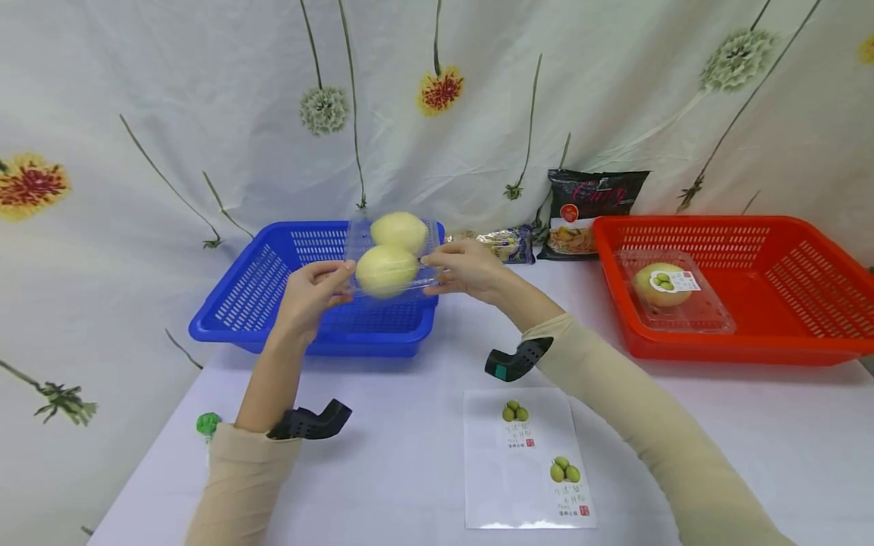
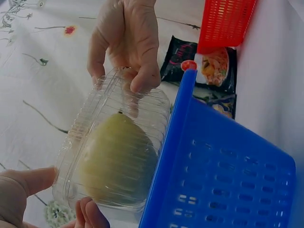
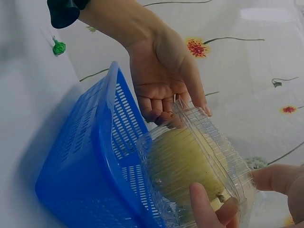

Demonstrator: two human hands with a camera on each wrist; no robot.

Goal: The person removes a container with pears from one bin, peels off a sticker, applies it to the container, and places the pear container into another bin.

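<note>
A clear plastic clamshell box [image 1: 392,254] with two pale yellow pears [image 1: 386,270] inside is held above the blue basket [image 1: 273,292]. My left hand [image 1: 315,292] grips its left end with thumb and curled fingers. My right hand [image 1: 464,269] pinches its right end. In the left wrist view the box [image 2: 114,152] shows one pear [image 2: 118,161], with the right hand [image 2: 126,42] at the far end. The right wrist view shows the box [image 3: 199,166] between both hands, the left hand [image 3: 164,80] beyond it.
A red basket [image 1: 785,250] at the right holds another clamshell with a labelled pear [image 1: 665,284]. A sticker sheet [image 1: 526,455] lies on the white table near me. Snack packets [image 1: 587,212] lean against the flowered cloth at the back.
</note>
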